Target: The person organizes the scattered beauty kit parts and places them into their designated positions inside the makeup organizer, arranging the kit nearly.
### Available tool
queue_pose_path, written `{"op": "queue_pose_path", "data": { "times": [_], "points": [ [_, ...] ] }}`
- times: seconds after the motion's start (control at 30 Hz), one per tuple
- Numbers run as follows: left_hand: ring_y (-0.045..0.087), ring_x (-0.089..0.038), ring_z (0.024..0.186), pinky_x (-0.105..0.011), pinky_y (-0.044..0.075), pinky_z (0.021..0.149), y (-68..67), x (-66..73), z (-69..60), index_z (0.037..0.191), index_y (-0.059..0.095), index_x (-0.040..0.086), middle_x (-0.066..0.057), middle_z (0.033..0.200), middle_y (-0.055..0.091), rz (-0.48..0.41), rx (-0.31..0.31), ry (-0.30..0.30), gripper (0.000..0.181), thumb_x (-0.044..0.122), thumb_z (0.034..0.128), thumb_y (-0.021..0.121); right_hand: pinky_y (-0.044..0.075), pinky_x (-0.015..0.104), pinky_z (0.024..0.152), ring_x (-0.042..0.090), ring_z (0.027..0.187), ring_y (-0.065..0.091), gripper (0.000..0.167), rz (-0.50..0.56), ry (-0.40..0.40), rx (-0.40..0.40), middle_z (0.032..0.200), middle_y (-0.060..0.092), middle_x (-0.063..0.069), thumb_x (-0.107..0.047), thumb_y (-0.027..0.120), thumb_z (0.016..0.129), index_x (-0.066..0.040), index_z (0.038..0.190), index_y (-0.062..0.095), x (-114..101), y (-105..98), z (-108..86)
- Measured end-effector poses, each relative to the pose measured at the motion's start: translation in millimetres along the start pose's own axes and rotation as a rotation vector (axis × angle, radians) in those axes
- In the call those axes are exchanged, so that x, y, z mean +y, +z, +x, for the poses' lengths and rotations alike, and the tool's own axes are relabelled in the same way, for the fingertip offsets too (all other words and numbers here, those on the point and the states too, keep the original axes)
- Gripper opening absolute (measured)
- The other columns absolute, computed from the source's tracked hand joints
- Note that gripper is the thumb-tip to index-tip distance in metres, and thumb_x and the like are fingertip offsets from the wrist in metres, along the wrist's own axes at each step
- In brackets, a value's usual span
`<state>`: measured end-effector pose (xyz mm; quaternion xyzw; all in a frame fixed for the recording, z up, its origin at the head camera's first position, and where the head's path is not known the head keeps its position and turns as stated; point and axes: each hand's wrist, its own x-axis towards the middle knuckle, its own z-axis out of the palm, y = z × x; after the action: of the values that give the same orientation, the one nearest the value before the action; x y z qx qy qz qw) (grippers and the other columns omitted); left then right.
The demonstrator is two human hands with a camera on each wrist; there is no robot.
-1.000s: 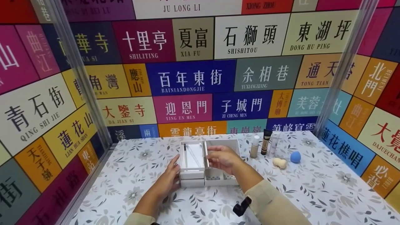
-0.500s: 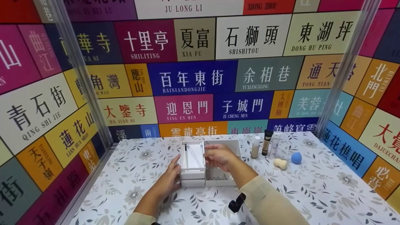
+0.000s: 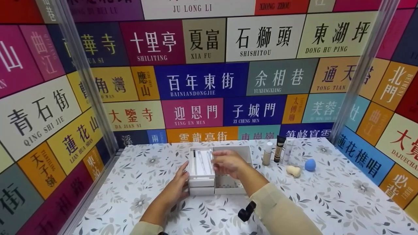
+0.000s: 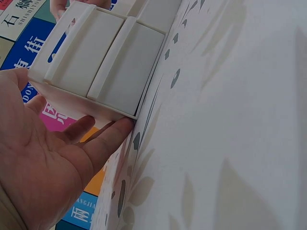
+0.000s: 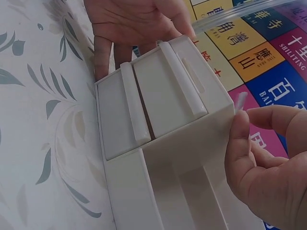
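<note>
A white desktop organizer [image 3: 201,182] stands on the table, with two drawers at its left front and taller open compartments [image 3: 232,189] to the right. Its top tray holds a thin black-tipped stick [image 3: 194,160] and slim whitish, see-through sticks [image 3: 200,161]. My left hand [image 3: 178,184] steadies the organizer's left wall, fingers fairly straight against it in the left wrist view. At the tray's right edge my right hand [image 3: 230,164] pinches a slim translucent stick between thumb and forefinger. Only its pale tip [image 5: 241,100] shows in the right wrist view; its exact kind is unclear.
To the right stand a beige bottle [image 3: 266,154] with a white cap, a black-and-gold tube [image 3: 278,149] and a pale tube [image 3: 287,151]. Before them lie a cream sponge [image 3: 293,171] and a blue sponge [image 3: 310,165]. Sign-printed walls enclose the floral-covered table [image 3: 137,176].
My right hand has moved slightly left to the tray's edge, bringing another slim translucent stick over the tray beside the first. My left hand has stayed on the organizer's side.
</note>
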<state>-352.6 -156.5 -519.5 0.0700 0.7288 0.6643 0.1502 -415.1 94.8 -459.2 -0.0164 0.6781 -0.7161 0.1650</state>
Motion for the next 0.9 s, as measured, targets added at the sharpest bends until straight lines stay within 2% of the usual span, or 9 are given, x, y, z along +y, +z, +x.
{"op": "queue_pose_path", "data": {
  "times": [0.33,0.43,0.57,0.73,0.9],
  "points": [
    [0.032,-0.049,0.161,-0.065,0.038,0.125,-0.4,-1.7,1.0,0.171,0.013,0.046,-0.017,0.181,0.013,0.000,-0.004,0.022,0.062,0.051,0.1140,0.037,0.064,0.026,0.072,0.014,0.073,0.066,0.055,0.019,-0.020,0.002,0.098,0.068,0.009,0.002,0.069,0.094,0.003,0.148,0.057,0,-7,-6.2],
    [0.034,-0.049,0.160,-0.065,0.039,0.125,-0.4,-2.4,1.9,0.171,0.013,0.045,-0.018,0.180,0.016,-0.001,-0.001,0.025,0.062,0.050,0.1141,0.037,0.064,0.026,0.073,0.015,0.074,0.067,0.051,0.026,-0.030,0.012,0.101,0.072,0.011,0.002,0.068,0.095,0.002,0.146,0.060,-1,-10,-9.5],
    [0.035,-0.048,0.159,-0.064,0.040,0.124,-0.6,-2.1,2.2,0.170,0.014,0.046,-0.018,0.179,0.019,0.000,0.000,0.019,0.062,0.052,0.1137,0.038,0.064,0.027,0.077,0.016,0.078,0.068,0.050,0.026,-0.040,0.029,0.108,0.073,0.014,0.003,0.068,0.094,0.000,0.144,0.062,-2,-19,-14.5],
    [0.035,-0.048,0.160,-0.065,0.040,0.124,-1.0,-0.9,1.5,0.169,0.016,0.050,-0.013,0.181,0.013,0.018,0.015,-0.006,0.062,0.056,0.1121,0.039,0.063,0.028,0.078,0.018,0.080,0.068,0.053,0.013,-0.059,0.032,0.109,0.071,0.016,0.002,0.068,0.095,0.001,0.147,0.060,-1,-31,-19.1],
    [0.034,-0.047,0.160,-0.064,0.039,0.125,-0.4,-0.6,2.1,0.168,0.018,0.051,-0.011,0.182,0.013,0.009,0.022,-0.018,0.061,0.056,0.1117,0.040,0.064,0.029,0.080,0.019,0.086,0.069,0.051,-0.003,-0.085,0.045,0.105,0.070,0.010,-0.002,0.073,0.094,-0.001,0.144,0.062,0,-47,-25.2]
  ]
}}
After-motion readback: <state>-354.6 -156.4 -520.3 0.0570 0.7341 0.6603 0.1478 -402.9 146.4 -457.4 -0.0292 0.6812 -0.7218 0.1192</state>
